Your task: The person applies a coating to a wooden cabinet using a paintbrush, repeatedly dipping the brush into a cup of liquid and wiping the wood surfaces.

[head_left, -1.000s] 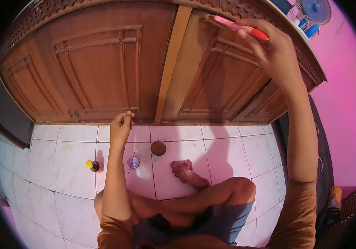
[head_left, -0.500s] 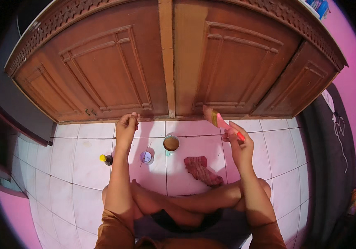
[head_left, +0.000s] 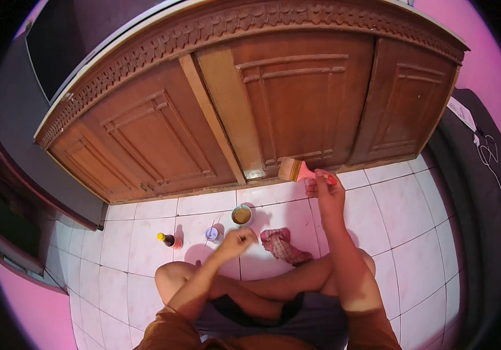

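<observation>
A wide flat paintbrush (head_left: 301, 171) with pale bristles and a pink-red handle is in my right hand (head_left: 327, 189), fingers wrapped round the handle end. Its bristles point left, just in front of the cabinet's lower edge. My left hand (head_left: 237, 242) hovers over the floor right below a cup (head_left: 242, 216) of brown liquid. Those fingers are curled and pinched together; whatever they hold, if anything, is too small to make out. To the left stands a small purple-white container (head_left: 212, 234) with a thin stick. A checked red cloth (head_left: 285, 246) lies crumpled between my hands.
A carved brown wooden cabinet (head_left: 297, 105) spans the front, with one lighter strip on its door. A dark bottle with a yellow cap (head_left: 170, 240) stands on the white tiles at left. A white cable (head_left: 487, 154) lies on the dark surface at right.
My left hand has come down and right, from before the cabinet to beside the cup. The right hand still grips the paintbrush, now held more level. The view has turned and shifted.
</observation>
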`<control>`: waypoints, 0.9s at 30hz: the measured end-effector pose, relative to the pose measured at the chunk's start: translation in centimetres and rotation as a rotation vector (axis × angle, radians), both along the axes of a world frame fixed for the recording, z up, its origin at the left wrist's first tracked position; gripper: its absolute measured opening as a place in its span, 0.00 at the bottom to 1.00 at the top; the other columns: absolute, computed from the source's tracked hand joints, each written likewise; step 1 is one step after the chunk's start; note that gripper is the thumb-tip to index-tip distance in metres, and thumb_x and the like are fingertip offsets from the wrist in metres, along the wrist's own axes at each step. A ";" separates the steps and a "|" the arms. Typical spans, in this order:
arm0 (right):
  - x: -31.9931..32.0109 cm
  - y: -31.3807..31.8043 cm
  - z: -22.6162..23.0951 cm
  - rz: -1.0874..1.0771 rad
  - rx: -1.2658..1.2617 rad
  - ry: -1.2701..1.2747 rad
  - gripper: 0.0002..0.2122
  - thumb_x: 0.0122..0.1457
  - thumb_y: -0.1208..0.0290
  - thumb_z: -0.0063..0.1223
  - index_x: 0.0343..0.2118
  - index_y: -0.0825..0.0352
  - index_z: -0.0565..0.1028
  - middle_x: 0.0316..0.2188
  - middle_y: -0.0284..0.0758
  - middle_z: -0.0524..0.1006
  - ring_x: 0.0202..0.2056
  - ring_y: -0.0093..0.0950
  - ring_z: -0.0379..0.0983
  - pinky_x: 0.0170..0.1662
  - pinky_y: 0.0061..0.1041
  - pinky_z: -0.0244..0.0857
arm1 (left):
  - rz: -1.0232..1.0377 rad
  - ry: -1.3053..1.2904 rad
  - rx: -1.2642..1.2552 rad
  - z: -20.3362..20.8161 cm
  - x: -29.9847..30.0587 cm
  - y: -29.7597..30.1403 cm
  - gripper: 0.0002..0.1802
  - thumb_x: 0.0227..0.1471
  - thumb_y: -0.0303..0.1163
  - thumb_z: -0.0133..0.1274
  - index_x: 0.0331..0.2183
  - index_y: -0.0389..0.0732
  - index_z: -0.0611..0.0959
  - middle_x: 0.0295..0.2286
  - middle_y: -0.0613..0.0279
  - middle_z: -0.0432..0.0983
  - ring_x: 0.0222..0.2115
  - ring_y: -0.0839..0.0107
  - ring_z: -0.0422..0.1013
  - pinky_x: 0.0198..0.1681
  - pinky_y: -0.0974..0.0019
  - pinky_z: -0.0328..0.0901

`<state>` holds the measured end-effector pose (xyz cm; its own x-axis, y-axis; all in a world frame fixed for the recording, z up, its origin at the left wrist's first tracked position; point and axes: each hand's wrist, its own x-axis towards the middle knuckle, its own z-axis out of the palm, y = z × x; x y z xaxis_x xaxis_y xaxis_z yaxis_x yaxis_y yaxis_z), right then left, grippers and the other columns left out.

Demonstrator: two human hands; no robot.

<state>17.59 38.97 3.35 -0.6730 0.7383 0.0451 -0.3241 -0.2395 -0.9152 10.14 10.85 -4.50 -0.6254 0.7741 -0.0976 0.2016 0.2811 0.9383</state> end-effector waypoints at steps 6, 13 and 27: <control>-0.1 -0.1 -0.8 -0.014 -0.064 -0.017 0.13 0.66 0.61 0.55 0.42 0.68 0.76 0.26 0.35 0.78 0.23 0.23 0.76 0.29 0.22 0.74 | -0.408 0.057 -0.322 -2.8 8.2 -0.6 0.28 0.63 0.52 0.50 0.24 0.36 0.82 0.18 0.64 0.76 0.19 0.75 0.70 0.27 0.69 0.66; -0.8 -0.9 -2.6 -0.001 -0.062 -0.002 0.14 0.65 0.60 0.55 0.41 0.68 0.74 0.26 0.38 0.79 0.24 0.26 0.79 0.27 0.24 0.75 | -0.285 -0.301 -0.494 -1.4 10.5 -1.4 0.40 0.58 0.67 0.46 0.20 0.36 0.81 0.14 0.59 0.73 0.14 0.69 0.73 0.21 0.66 0.70; 0.4 -3.3 -0.1 -0.055 -0.077 0.002 0.12 0.66 0.64 0.52 0.43 0.68 0.72 0.27 0.38 0.79 0.23 0.27 0.78 0.26 0.26 0.76 | -0.133 0.379 -0.529 -9.1 9.3 -2.5 0.31 0.56 0.57 0.48 0.37 0.35 0.83 0.35 0.42 0.81 0.40 0.48 0.77 0.49 0.53 0.68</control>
<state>17.96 35.66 3.27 -0.6313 0.7755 -0.0119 -0.3402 -0.2907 -0.8943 19.43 8.39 -13.59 -0.5939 0.7551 -0.2777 0.5552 0.6344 0.5379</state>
